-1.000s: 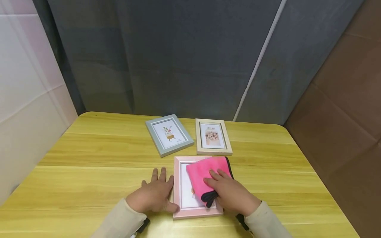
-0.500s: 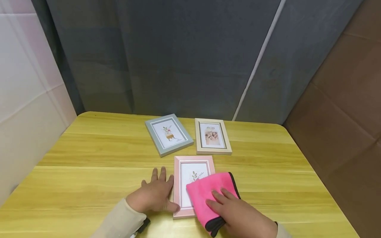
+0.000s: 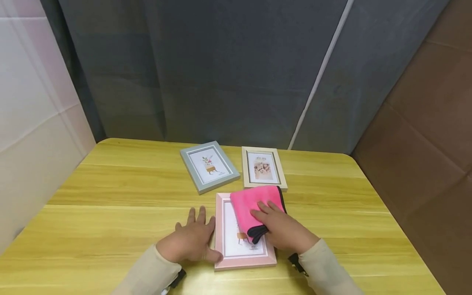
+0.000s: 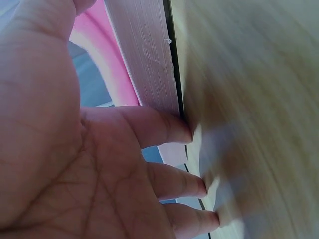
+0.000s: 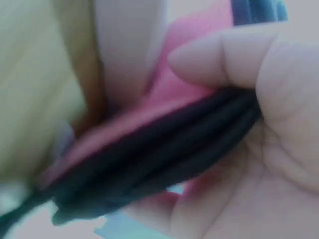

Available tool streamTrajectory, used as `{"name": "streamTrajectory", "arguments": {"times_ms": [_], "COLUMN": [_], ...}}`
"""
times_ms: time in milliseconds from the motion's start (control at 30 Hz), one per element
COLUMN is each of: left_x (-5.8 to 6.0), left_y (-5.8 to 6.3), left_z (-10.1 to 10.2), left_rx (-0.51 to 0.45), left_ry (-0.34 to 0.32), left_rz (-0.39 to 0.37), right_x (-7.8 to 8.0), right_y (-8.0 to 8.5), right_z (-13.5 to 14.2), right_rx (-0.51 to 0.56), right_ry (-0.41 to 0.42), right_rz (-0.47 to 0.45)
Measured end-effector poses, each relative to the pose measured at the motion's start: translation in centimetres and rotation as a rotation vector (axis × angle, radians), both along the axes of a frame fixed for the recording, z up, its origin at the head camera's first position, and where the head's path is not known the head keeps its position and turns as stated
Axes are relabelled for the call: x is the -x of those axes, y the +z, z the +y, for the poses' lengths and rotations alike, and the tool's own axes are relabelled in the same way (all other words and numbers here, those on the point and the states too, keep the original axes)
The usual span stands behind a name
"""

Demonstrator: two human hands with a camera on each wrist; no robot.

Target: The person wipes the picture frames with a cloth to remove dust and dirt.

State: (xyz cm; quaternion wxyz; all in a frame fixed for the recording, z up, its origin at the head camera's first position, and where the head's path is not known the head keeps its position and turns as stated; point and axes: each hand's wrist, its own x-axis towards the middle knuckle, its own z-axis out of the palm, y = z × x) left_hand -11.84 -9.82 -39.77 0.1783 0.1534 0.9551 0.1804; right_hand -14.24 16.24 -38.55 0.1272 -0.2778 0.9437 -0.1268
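Note:
A pink picture frame (image 3: pixel 245 262) lies flat near the front of the table. My left hand (image 3: pixel 191 241) is spread at its left side, thumb (image 3: pixel 213 257) on the lower left corner. In the left wrist view, fingertips (image 4: pixel 182 130) reach down to the wood beside the frame's side (image 4: pixel 144 55). My right hand (image 3: pixel 287 231) holds a folded bright pink cloth (image 3: pixel 250 200) over the frame's upper right part. The right wrist view, blurred, shows the cloth's stacked black edging (image 5: pixel 164 144) between thumb (image 5: pixel 214 59) and fingers. The cloth hides part of the picture.
A grey-blue picture frame (image 3: pixel 191 172) lies turned at an angle behind the pink one. To its right is a cream picture frame (image 3: pixel 283 180), its lower edge overlapped by the cloth in the head view. Dark cloth (image 3: pixel 228 73) hangs behind the wooden table (image 3: pixel 121 196).
My right hand slid the cloth toward me to the frame's lower right, then pushed it away again to the top edge, farther than before. The left hand stays put.

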Motion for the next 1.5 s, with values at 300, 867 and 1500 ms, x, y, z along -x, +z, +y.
{"name": "streamTrajectory", "arguments": {"times_ms": [300, 867, 1500], "left_x": [-0.4, -0.1, 0.0], "left_y": [-0.3, -0.4, 0.1], "left_z": [-0.1, -0.7, -0.3], "left_rx": [-0.029, 0.01, -0.009], "left_ry": [-0.006, -0.006, -0.003], "left_rz": [0.017, 0.012, 0.008], "right_x": [-4.8, -1.6, 0.3], "right_y": [1.6, 0.5, -0.3], "right_z": [1.1, 0.2, -0.4], "right_rx": [-0.084, -0.009, -0.033], "right_ry": [0.169, 0.071, 0.002], "right_rz": [-0.008, -0.014, 0.044]}}
